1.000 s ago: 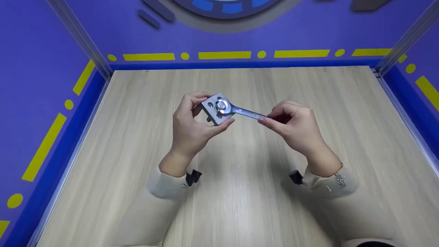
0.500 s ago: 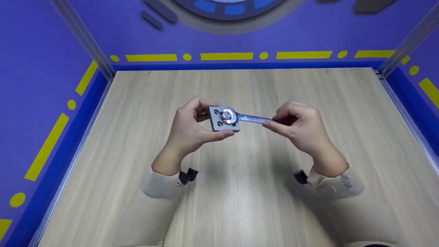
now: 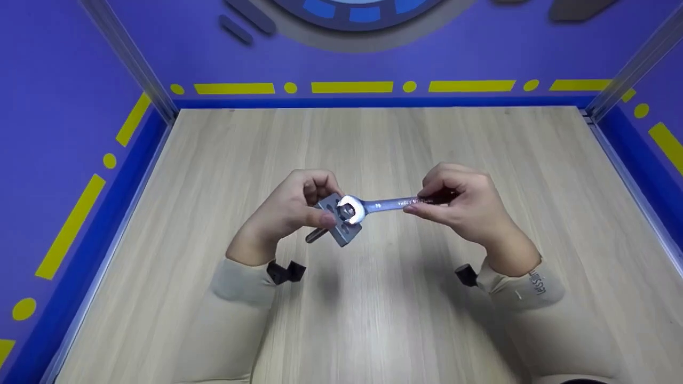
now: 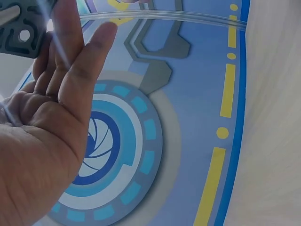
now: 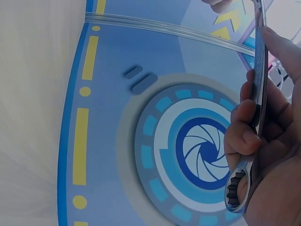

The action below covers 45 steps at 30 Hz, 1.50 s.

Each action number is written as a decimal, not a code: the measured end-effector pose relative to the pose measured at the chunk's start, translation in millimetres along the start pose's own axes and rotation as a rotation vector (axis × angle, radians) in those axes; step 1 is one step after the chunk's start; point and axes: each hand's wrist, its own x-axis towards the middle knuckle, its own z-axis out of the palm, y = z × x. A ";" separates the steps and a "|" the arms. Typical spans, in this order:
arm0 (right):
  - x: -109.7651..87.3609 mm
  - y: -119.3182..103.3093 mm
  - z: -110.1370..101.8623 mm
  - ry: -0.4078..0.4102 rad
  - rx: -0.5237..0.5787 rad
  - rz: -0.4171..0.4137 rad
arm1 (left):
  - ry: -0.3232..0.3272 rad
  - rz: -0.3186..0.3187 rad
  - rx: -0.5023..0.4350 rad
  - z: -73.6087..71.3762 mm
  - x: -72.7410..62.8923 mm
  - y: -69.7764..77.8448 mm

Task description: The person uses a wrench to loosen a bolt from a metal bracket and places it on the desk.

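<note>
In the head view my left hand (image 3: 291,205) holds a grey square plate (image 3: 347,236) with several holes, thumb on its near face. A bolt passes through the plate; its head (image 3: 347,211) shows on the right side and its shank (image 3: 317,234) sticks out at lower left. My right hand (image 3: 467,208) pinches the handle of a combination wrench (image 3: 387,205), whose open end sits around the bolt head. The left wrist view catches the plate (image 4: 35,30) and bolt shank (image 4: 8,15) at its top left corner. In the right wrist view the wrench (image 5: 259,70) lies along my fingers, its ring end by the palm.
Both hands are above a light wood-grain table (image 3: 373,320). A blue-purple panel (image 3: 352,66) with yellow marks closes off the back, with similar panels on the left and right. Black wrist mounts (image 3: 288,272) stick out from the sleeves.
My left hand has lowered and tilted the plate, so the bolt's shank now shows at lower left. The wrench came down with it, its open end still at the bolt head; my right hand lowered slightly.
</note>
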 end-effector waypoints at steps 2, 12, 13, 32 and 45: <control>0.0 -0.7 -1.0 -0.008 -0.010 -0.018 | -0.023 -0.007 -0.019 -0.5 0.1 -0.8; 1.4 -2.7 -9.6 0.033 -0.041 0.000 | 0.002 -0.002 -0.019 -3.0 1.3 -5.3; 1.5 -2.9 -10.5 0.050 -0.033 0.011 | 0.010 0.007 -0.025 -3.0 1.3 -5.6; 2.5 -6.3 6.3 0.202 -0.071 0.258 | 0.677 0.333 0.314 29.7 16.9 -12.8; 2.0 -5.8 17.3 0.160 -0.065 0.300 | 0.769 0.412 0.483 33.8 18.9 -21.1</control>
